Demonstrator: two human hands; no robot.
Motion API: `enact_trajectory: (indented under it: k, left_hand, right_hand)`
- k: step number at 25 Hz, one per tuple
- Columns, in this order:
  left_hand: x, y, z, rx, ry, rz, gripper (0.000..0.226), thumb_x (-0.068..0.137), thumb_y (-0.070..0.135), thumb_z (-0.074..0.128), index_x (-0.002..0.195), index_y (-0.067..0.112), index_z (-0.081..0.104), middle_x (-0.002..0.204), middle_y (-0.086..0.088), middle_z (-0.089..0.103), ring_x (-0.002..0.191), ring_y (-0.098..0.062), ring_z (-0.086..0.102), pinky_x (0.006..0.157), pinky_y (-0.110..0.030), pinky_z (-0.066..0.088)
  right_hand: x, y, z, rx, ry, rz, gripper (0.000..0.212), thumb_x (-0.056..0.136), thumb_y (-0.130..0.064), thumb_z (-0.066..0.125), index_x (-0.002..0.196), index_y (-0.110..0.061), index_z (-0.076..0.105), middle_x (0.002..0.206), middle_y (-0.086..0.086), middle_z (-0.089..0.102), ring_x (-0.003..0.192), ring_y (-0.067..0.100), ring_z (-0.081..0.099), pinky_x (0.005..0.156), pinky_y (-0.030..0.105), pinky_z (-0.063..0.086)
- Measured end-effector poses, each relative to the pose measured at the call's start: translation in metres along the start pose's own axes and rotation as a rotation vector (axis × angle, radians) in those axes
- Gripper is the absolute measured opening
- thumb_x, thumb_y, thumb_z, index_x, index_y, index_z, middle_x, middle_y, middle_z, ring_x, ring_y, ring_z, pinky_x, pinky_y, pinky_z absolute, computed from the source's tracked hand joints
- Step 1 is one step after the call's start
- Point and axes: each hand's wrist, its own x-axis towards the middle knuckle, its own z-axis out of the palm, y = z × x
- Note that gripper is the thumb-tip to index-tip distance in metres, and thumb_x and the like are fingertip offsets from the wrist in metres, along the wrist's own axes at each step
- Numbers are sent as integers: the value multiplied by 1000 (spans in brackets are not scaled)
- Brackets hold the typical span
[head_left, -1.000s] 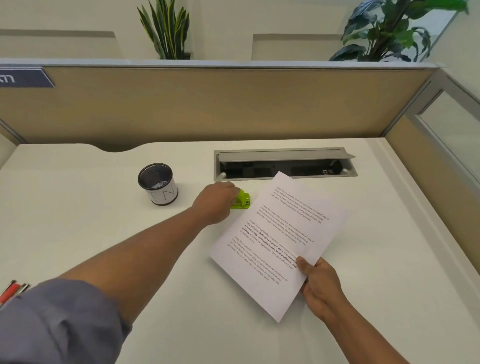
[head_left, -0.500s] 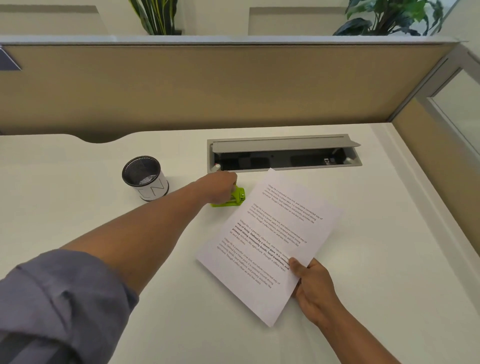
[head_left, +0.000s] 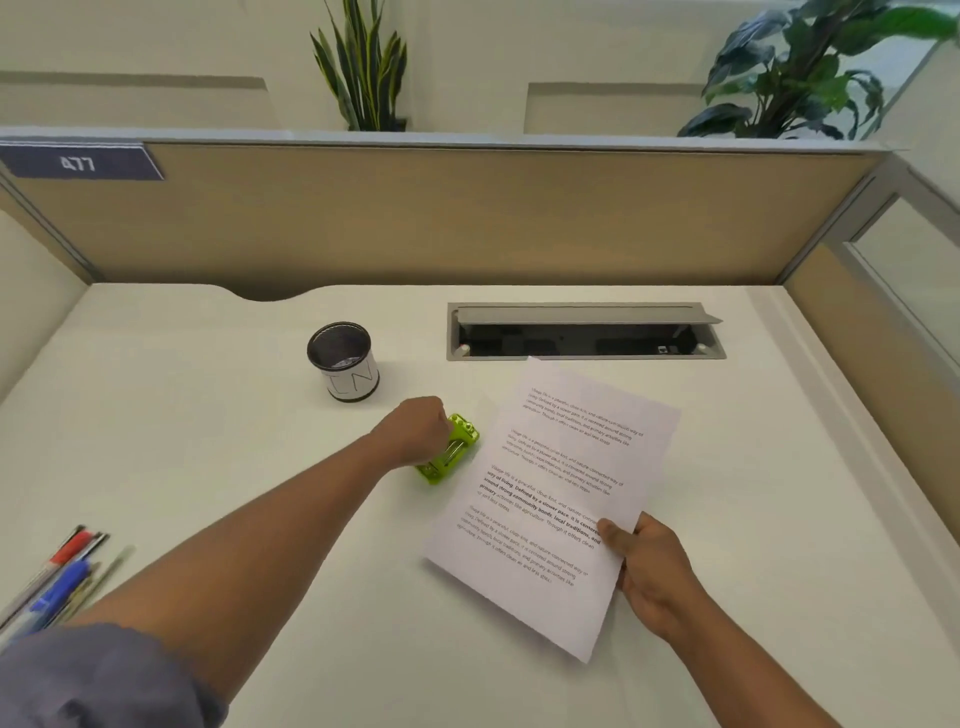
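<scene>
Table (head_left: 208, 415): pale, smooth top; things would likely slide on it.

Printed paper (head_left: 566, 467): held slanted over the table's middle, far corner reaching toward the cable tray (head_left: 584, 332). Light and floppy, creases easily. One sheet or several, cannot tell. Right hand (head_left: 654, 577) pinches its near right edge, thumb on top, fingers underneath. An edge grip lets the far end sag; probably better supported near the corner to be fastened.

Left hand (head_left: 415, 431): fingers curled round the near end of the stapler, knuckles up.

Green stapler (head_left: 451, 453): just left of the paper, tilted, metal channel showing. Touching the table or not, cannot tell. Small, rigid plastic, looks light and a bit slick. Best gripped across the body, mouth left free for the paper's corner.

Mesh cup (head_left: 345, 364) behind; pens (head_left: 62, 577) at the near left edge.
</scene>
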Motion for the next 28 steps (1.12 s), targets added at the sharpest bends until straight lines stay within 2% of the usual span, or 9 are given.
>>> enact_trajectory:
  k: [2, 4, 8, 12, 16, 19, 23, 28]
  left_hand:
    - [-25, -14, 10, -106, 24, -78, 24, 99, 23, 47, 100, 3, 61, 103, -11, 64, 85, -23, 54, 63, -30, 42]
    - [-50, -29, 23, -255, 26, -155, 23, 96, 24, 51, 91, 3, 59, 93, -10, 63, 77, -23, 52, 64, -30, 44]
    - [-100, -50, 51, -466, 43, -248, 23, 92, 28, 58, 75, 14, 51, 79, -7, 58, 69, -23, 52, 67, -42, 56]
    - [-136, -51, 79, -482, 67, -259, 21, 94, 22, 55, 76, 14, 50, 75, -6, 54, 66, -21, 45, 61, -32, 41]
    - [-157, -49, 96, -453, 111, -280, 21, 95, 23, 53, 78, 12, 52, 78, -3, 58, 65, -19, 47, 58, -30, 39]
    - [-163, -49, 103, -465, 133, -283, 25, 94, 23, 53, 72, 14, 45, 73, -1, 52, 61, -18, 42, 55, -29, 36]
    - [-169, -49, 107, -484, 149, -291, 24, 94, 25, 57, 74, 13, 51, 74, -2, 58, 62, -18, 48, 54, -27, 38]
    - [-170, -50, 112, -550, 171, -289, 22, 91, 25, 60, 76, 8, 59, 72, -2, 60, 65, -21, 53, 61, -31, 47]
  right_hand:
    - [-5, -1, -6, -57, -45, 27, 22, 99, -2, 57, 118, -7, 67, 109, 8, 78, 100, 31, 75, 91, 52, 58]
    - [-9, -1, -13, -114, -89, 51, 23, 99, -1, 57, 119, -7, 67, 110, 9, 78, 101, 32, 74, 90, 53, 58]
    - [-15, 5, -25, -175, -133, 83, 26, 98, 0, 58, 123, -4, 65, 113, 13, 77, 103, 36, 73, 91, 56, 57]
    - [-21, 17, -37, -229, -149, 110, 26, 98, 0, 58, 123, -3, 64, 114, 14, 76, 104, 37, 73, 90, 56, 57]
    - [-30, 31, -42, -303, -186, 131, 24, 99, -1, 58, 122, -4, 65, 113, 13, 76, 104, 37, 73, 93, 59, 56]
    - [-34, 37, -41, -332, -205, 136, 25, 99, -1, 57, 122, -4, 65, 114, 14, 76, 105, 38, 72, 94, 59, 55]
    - [-34, 42, -37, -366, -216, 134, 26, 99, 1, 56, 123, -3, 64, 116, 17, 75, 106, 40, 71, 92, 59, 56]
    - [-30, 40, -36, -395, -235, 155, 28, 98, 2, 57, 126, -2, 62, 117, 16, 74, 104, 38, 72, 84, 52, 60]
